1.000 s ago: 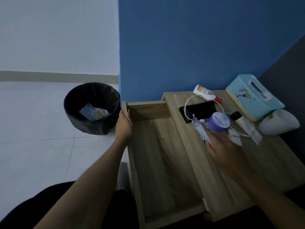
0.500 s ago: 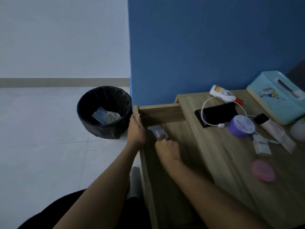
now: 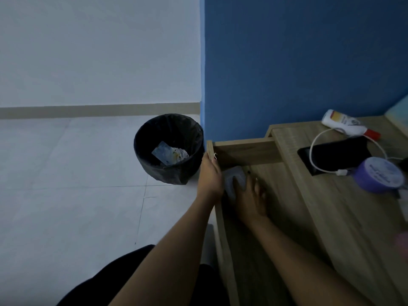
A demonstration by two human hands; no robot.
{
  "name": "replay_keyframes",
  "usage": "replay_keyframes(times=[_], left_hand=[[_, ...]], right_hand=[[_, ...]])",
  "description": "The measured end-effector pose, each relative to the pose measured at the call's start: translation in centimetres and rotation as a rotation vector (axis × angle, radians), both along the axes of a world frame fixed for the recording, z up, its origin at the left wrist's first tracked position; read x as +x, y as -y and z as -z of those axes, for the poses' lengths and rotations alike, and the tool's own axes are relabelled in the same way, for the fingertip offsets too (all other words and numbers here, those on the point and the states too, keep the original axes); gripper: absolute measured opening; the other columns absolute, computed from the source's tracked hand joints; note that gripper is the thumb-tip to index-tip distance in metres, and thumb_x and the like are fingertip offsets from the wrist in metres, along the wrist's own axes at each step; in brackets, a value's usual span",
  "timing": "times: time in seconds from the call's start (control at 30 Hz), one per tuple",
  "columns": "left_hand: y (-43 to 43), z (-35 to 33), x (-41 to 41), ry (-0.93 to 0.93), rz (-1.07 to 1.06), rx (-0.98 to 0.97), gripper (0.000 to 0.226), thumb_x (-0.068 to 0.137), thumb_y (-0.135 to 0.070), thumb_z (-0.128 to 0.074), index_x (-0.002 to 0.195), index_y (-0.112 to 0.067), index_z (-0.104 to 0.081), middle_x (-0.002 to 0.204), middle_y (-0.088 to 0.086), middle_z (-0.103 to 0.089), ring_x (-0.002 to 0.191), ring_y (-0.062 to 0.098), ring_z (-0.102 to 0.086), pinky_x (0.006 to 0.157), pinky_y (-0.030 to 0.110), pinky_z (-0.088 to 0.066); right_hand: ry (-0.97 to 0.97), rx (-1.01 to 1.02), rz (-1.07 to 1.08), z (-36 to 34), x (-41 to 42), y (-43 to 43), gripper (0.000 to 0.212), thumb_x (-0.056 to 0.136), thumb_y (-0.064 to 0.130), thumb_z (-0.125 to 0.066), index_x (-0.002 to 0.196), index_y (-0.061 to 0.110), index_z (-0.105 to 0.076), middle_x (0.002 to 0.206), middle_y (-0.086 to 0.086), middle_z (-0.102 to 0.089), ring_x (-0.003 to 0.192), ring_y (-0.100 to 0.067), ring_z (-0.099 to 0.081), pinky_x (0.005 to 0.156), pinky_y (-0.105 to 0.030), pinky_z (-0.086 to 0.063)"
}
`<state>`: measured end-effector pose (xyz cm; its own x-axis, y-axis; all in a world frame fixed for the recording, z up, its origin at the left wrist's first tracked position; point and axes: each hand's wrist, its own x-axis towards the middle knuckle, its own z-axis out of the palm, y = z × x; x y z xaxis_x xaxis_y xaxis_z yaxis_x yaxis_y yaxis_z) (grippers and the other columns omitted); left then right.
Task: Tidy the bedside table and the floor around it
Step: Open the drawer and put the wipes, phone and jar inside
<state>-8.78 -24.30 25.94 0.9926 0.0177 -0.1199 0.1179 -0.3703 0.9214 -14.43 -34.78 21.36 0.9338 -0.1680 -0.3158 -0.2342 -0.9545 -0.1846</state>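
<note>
Left hand (image 3: 209, 175) grips the far left corner of the open drawer (image 3: 249, 151), fingers curled over its edge. Right hand (image 3: 250, 196) is down inside the drawer, fingers spread and loose, lying on a pale packet (image 3: 234, 178). Packet sits on the drawer floor in the 11 o'clock corner, between the two hands; can't tell if it is pinched or only touched. Nothing else can be made out in the drawer; its near end is dark.

Round bin (image 3: 154, 168) with black liner stands on the white floor (image 3: 66, 195) at 10 o'clock from the hands, near the drawer corner but apart from it. Inside: a crumpled printed wrapper (image 3: 167, 154).

Wooden worktop (image 3: 331, 217) lies at 3 o'clock of the drawer. On it, at 1 to 2 o'clock: white bottle with red cap (image 3: 344, 124) lying on its side, black phone (image 3: 340, 155) with a white cable (image 3: 318, 140) looped over it, purple round tub (image 3: 379, 175) lid on, just beside the phone. Teal box (image 3: 398, 110) cut off at frame edge. Pink blur (image 3: 402, 241) at 4 o'clock, unidentifiable.
</note>
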Motion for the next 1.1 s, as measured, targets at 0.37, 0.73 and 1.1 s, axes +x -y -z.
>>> replay_keyframes(times=[0.37, 0.73, 1.1], left_hand=[[0.3, 0.5, 0.0, 0.015, -0.014, 0.03, 0.042, 0.103, -0.03, -0.024, 0.142, -0.015, -0.032, 0.136, 0.01, -0.051, 0.123, 0.024, -0.051, 0.09, 0.025, -0.034], [0.1, 0.8, 0.1, 0.014, -0.019, 0.075, 0.042, 0.103, -0.03, -0.025, 0.141, -0.014, -0.033, 0.136, 0.011, -0.05, 0.123, 0.026, -0.05, 0.089, 0.026, -0.034], [-0.4, 0.7, -0.2, 0.047, -0.001, 0.047, 0.036, 0.103, -0.029, -0.026, 0.132, -0.013, -0.041, 0.123, 0.013, -0.056, 0.107, 0.024, -0.055, 0.083, 0.029, -0.035]], right_hand=[[0.014, 0.289, 0.179, 0.0, 0.2, -0.6, 0.081, 0.092, 0.04, -0.057, 0.154, 0.021, -0.009, 0.155, -0.015, -0.021, 0.142, -0.034, -0.021, 0.115, -0.048, -0.027], [0.043, 0.262, 0.166, 0.8, 0.6, -1.4, 0.075, 0.092, 0.044, -0.055, 0.152, 0.024, -0.015, 0.152, -0.013, -0.029, 0.138, -0.032, -0.028, 0.111, -0.045, -0.033], [0.938, 0.081, 0.221, -12.2, 2.0, 4.0, 0.024, 0.085, 0.023, -0.053, 0.099, 0.014, -0.07, 0.095, -0.005, -0.072, 0.088, -0.028, -0.061, 0.078, -0.037, -0.046]])
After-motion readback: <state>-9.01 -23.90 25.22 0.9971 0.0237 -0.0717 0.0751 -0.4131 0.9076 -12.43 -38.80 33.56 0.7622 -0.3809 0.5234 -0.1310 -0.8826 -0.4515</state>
